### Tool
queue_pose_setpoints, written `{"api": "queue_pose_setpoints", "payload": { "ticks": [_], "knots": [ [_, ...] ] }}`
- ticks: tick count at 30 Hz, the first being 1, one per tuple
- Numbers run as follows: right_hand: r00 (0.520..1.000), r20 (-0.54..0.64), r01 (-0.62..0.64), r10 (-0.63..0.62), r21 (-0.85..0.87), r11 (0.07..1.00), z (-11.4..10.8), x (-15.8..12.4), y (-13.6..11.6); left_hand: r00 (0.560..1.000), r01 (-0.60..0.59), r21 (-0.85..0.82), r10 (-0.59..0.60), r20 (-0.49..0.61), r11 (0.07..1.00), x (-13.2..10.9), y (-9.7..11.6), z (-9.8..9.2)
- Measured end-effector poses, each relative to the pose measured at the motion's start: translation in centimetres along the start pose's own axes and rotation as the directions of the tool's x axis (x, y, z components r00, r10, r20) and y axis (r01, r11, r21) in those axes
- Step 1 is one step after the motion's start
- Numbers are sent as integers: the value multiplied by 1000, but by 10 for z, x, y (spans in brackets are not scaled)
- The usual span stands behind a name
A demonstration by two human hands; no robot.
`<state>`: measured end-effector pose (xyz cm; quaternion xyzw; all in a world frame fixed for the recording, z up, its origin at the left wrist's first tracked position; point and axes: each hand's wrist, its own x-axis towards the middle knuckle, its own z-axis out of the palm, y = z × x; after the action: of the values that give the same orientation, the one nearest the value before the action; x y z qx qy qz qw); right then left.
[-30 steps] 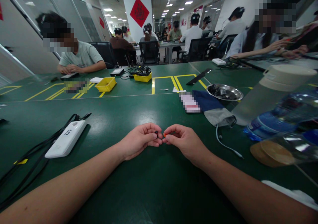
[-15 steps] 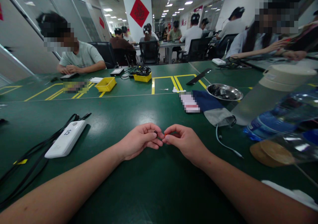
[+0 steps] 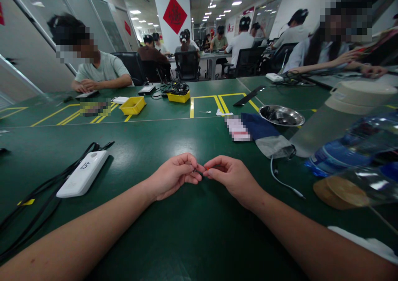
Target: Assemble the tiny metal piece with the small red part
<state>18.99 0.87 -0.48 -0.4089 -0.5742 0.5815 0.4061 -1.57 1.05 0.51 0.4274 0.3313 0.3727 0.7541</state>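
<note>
Over the middle of the green table (image 3: 130, 239) my two hands meet at the fingertips. My left hand (image 3: 175, 175) is closed in a pinch on a small dark piece (image 3: 194, 171), mostly covered by the fingers. Between thumb and forefinger, my right hand (image 3: 231, 177) pinches a tiny orange-red piece (image 3: 207, 169). Both pieces are too small and too hidden to name, and whether they touch each other I cannot tell.
A white power bank (image 3: 82, 174) with black cables lies left. Beyond my hands are a phone (image 3: 238, 128), a blue-grey pouch (image 3: 264, 133), a metal bowl (image 3: 281, 121) and a yellow tray (image 3: 132, 106). A large jug (image 3: 329, 119) and plastic bottles (image 3: 345, 148) crowd the right. People sit around.
The left thumb and fingers have shifted slightly around the dark piece, which now shows a little lower. My right hand stays nearly still with the orange-red piece.
</note>
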Motion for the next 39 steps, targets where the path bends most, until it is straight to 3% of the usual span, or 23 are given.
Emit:
{"api": "queue_pose_setpoints", "payload": {
  "ticks": [13, 18, 39],
  "knots": [
    [1000, -29, -5, 3, -52, 999, 0, 0, -2, 1000, -3, 30, 4, -24, 1000, 0, 2, 1],
    [997, -69, -35, 37, 21, 999, 2, 0, -3, 999, 6, 46, -5, -38, 999, 1, -1, 0],
    [1000, -11, 11, -12, -53, 999, 0, 1, 0, 995, 22, 110, -11, -95, 994, 0, 2, 6]
  ]
}}
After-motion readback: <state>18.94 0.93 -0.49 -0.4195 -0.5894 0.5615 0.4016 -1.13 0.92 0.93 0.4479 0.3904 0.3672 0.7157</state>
